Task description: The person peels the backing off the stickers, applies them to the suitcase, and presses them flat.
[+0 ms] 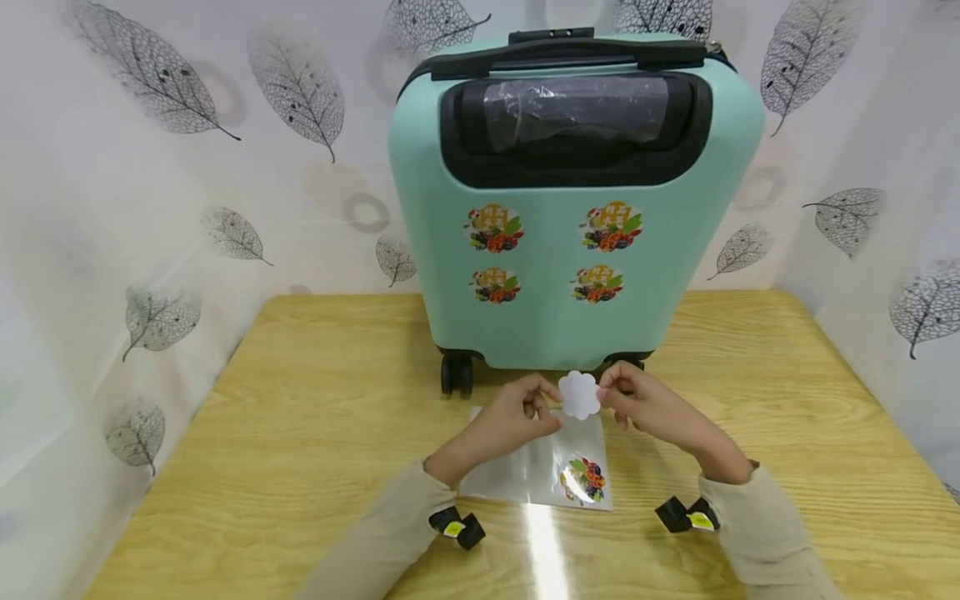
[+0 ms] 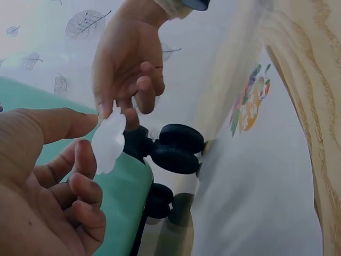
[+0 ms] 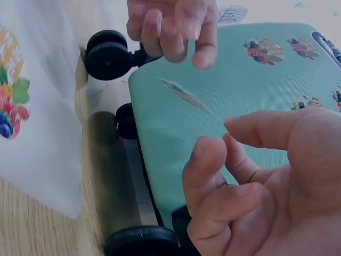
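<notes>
A scalloped sticker [image 1: 579, 395], its white back toward the head camera, is held up in front of the suitcase. My right hand [image 1: 645, 404] pinches it at one edge between thumb and forefinger; the right wrist view shows the sticker [image 3: 189, 97] nearly edge-on. Close to the opposite edge is my left hand [image 1: 517, 417], fingers loosely bent, with a gap to the sticker in the right wrist view. Below both hands a glossy white sheet [image 1: 517, 475] lies on the table, bearing one fruit-print sticker [image 1: 583, 481]. The mint-green suitcase [image 1: 551, 325] carries two rows of fruit-print stickers [image 1: 493, 228].
The suitcase stands upright at the back of the wooden table [image 1: 337, 433], on black wheels [image 1: 456, 375]. Its black handle recess [image 1: 577, 171] is at the top. Behind hangs a pale leaf-patterned cloth [image 1: 315, 208]. Light glares off the table front.
</notes>
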Available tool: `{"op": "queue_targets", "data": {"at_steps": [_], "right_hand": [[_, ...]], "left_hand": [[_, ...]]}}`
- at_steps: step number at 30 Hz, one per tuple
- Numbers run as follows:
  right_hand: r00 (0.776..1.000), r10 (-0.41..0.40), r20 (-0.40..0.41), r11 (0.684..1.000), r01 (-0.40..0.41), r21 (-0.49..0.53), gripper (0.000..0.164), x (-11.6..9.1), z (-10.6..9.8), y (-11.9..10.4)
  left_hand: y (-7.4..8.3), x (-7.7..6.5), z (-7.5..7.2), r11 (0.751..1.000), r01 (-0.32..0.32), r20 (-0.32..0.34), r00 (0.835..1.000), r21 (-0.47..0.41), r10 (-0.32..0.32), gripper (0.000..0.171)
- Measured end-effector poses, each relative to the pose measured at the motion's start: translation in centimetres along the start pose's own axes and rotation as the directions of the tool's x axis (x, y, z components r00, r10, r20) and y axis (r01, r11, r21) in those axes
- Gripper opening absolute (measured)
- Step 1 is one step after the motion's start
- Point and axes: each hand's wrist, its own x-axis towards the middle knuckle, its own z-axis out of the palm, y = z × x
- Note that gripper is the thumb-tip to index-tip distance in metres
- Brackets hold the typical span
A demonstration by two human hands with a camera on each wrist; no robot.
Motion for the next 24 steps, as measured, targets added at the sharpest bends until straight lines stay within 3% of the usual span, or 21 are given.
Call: {"op": "queue_targets", "data": {"at_steps": [14, 24], "right_hand": [[1.000, 0.012, 0.013, 0.999, -0.012, 0.041, 0.022, 0.2, 0.2, -0.4], [0.999, 0.041, 0.020, 0.996, -0.043, 0.075, 0.022, 0.4, 0.3, -0.3]], "left_hand": [[0.2, 0.4, 1.7, 0.981, -0.080, -0.074, 0.993, 0.177, 0.095, 0.021], [-0.2, 0.8, 2.0, 0.972, -0.106, -0.100, 0.986, 0.210, 0.130, 0.022]]}}
